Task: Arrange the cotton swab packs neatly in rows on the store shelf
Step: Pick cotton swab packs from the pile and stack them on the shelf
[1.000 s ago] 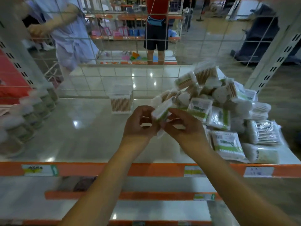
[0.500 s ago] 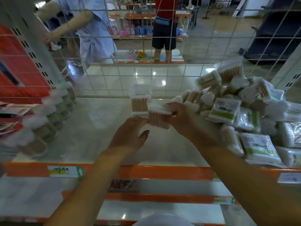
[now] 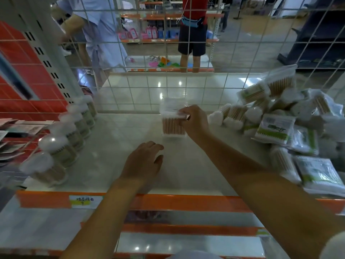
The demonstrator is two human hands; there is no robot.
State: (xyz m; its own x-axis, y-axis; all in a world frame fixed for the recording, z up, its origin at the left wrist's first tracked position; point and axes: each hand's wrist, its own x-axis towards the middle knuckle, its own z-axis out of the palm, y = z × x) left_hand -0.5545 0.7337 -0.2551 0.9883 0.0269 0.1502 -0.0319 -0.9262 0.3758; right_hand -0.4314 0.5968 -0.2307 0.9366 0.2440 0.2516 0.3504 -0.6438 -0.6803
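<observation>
My right hand [image 3: 194, 121] grips the top of a clear square box of cotton swabs [image 3: 172, 126] that stands upright on the white shelf [image 3: 115, 146], just in front of a second clear box [image 3: 172, 103] near the wire back. My left hand [image 3: 143, 161] hovers over the shelf with relaxed fingers, holding nothing, a little in front of the box. A loose heap of bagged cotton swab packs [image 3: 276, 128] covers the shelf's right side.
A row of round swab tubs [image 3: 71, 135] lines the left edge of the shelf. A wire grid panel [image 3: 168, 53] closes the back. Two people stand in the aisle behind it. An orange price rail [image 3: 186, 202] runs along the shelf front.
My right hand carried the swab box forward and set it upright in front of the other box. My left hand let go of it and drew back toward the shelf front.
</observation>
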